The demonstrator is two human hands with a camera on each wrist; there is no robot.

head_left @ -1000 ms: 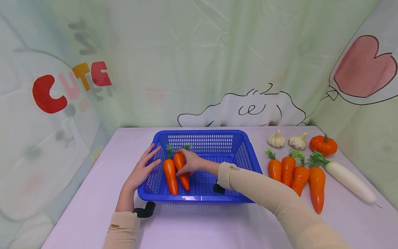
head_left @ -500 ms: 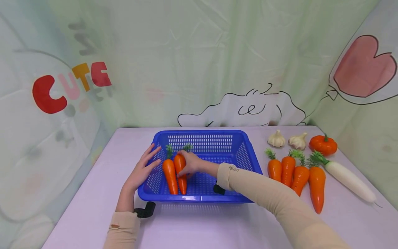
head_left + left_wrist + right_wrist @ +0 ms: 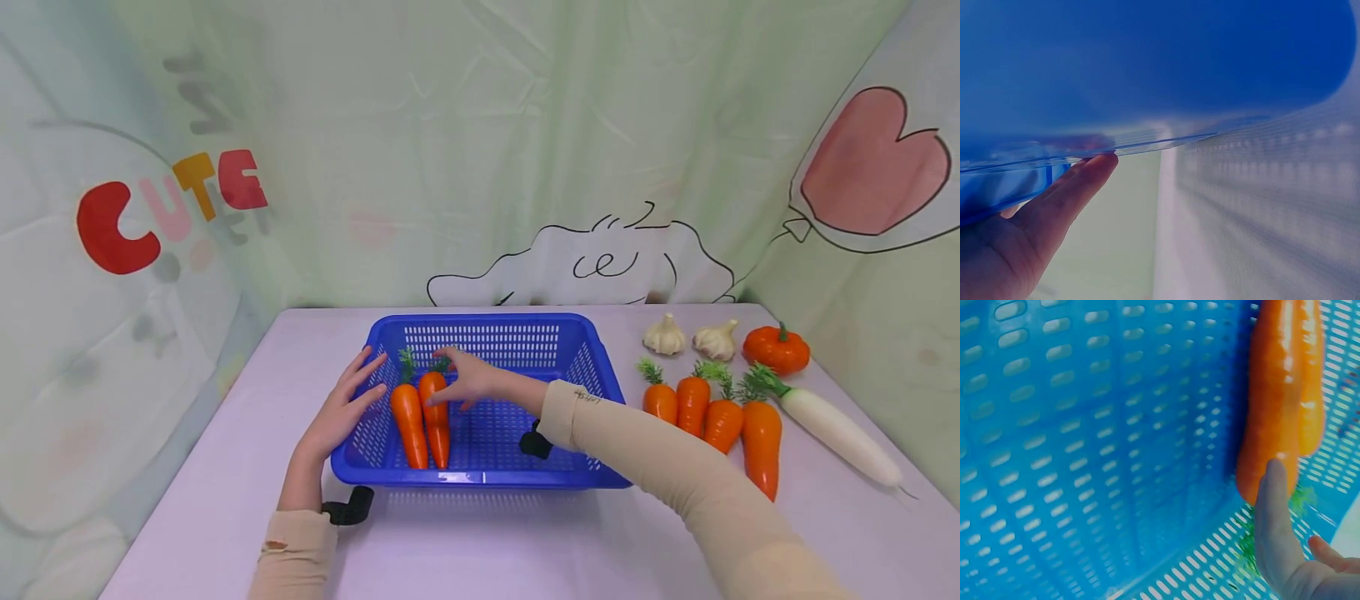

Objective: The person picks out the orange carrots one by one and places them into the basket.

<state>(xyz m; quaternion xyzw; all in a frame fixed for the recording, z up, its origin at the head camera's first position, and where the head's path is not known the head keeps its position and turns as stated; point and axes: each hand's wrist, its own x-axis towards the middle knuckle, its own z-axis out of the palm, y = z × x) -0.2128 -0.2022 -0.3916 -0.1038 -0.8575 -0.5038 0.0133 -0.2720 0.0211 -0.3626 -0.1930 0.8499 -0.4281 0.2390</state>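
Observation:
Two orange carrots with green tops lie side by side in the left part of a blue basket (image 3: 517,477): the left carrot (image 3: 409,425) and the right carrot (image 3: 437,421). My right hand (image 3: 474,379) hovers over the right carrot's upper end, thumb and fingers spread apart and nothing gripped. In the right wrist view the thumb (image 3: 1272,519) overlaps the top of the nearer carrot (image 3: 1272,400). My left hand (image 3: 341,412) lies against the basket's left side with its fingers straight and spread. From the left wrist, its fingers touch the basket wall (image 3: 1160,56).
Right of the basket, several more carrots (image 3: 693,408) lie in a row. Two garlic bulbs (image 3: 664,335) and a small pumpkin (image 3: 777,350) are behind them. A white radish (image 3: 840,437) lies at the table's right side. A printed curtain (image 3: 480,167) hangs behind the table (image 3: 480,550).
The right carrot's tip has swung left, so it now lies beside the other carrot. My right hand has let go of it, spread its fingers and lifted slightly. The left hand stays put.

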